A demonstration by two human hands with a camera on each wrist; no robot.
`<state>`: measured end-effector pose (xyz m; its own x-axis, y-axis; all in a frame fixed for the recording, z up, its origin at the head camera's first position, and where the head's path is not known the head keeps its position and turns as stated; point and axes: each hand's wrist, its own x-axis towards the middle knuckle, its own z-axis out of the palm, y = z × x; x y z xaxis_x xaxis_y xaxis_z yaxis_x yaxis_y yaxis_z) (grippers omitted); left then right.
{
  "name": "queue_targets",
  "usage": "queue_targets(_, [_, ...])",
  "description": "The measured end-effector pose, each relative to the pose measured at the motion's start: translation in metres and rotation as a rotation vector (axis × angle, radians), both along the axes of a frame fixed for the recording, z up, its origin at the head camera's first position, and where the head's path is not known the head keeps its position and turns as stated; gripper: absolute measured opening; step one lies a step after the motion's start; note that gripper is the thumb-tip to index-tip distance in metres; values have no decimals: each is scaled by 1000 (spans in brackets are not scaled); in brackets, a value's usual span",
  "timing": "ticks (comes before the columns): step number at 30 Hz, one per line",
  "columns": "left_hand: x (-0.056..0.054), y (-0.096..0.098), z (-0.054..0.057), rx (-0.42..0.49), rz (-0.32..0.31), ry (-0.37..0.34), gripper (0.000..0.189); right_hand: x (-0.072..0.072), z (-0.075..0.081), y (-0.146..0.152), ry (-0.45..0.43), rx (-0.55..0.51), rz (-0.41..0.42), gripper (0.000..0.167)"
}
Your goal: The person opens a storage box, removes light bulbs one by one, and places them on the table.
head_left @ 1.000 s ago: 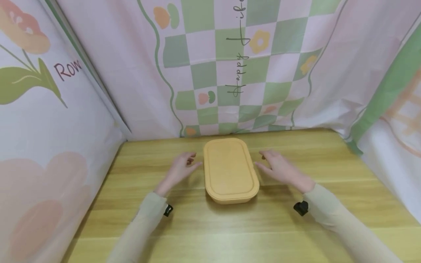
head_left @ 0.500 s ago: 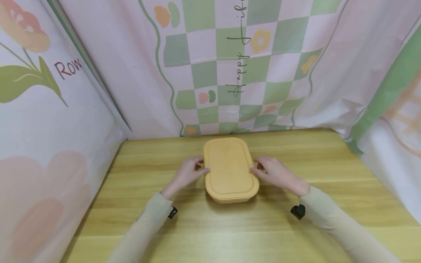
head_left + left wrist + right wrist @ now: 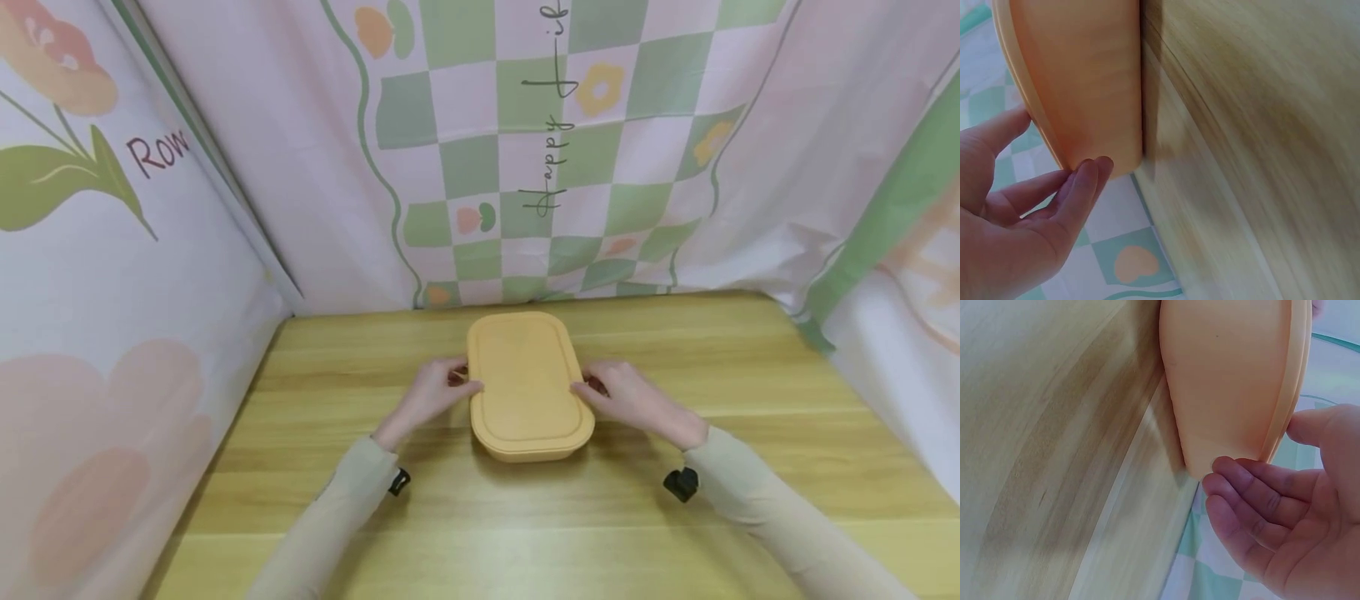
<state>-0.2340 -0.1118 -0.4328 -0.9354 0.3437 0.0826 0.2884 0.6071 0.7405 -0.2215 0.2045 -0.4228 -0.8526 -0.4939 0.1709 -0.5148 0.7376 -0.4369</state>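
A yellow-orange lunch box (image 3: 1091, 81) with rounded corners stands flat on the wooden table, its lid (image 3: 528, 383) on top. At its left long side, my left hand (image 3: 435, 393) pinches the lid's rim, thumb on the upper face and fingers below the edge. My right hand (image 3: 633, 400) grips the opposite rim the same way, thumb over the lid. In the right wrist view, the fingers (image 3: 1260, 494) lie curled against the box's side wall (image 3: 1229, 381), under the rim. What the box contains is hidden.
The wooden table (image 3: 525, 533) ends at the back against a green-and-white checkered curtain (image 3: 525, 167). A printed floral panel (image 3: 112, 292) closes off the left side, and another cloth (image 3: 892, 333) hangs at the right. Black straps (image 3: 681, 483) show at the wrists.
Both hands have moved inward from beside the lunch box and now grip the lid's rim from left and right. The box stays in place on the table; the head view shifts slightly.
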Motion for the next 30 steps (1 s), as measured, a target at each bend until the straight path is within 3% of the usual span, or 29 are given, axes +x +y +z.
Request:
queue_targets(7, [0,0,0,5,16,-21,28,1,0,-1,15,-19,-3,23])
queue_targets(16, [-3,2,4,7,50,-51,27,0,2,-3,-33,-15,-49,26])
queue_targets(30, [-2,5,8,26,102,-108,25,2,9,-7,-16,-1,-70,37])
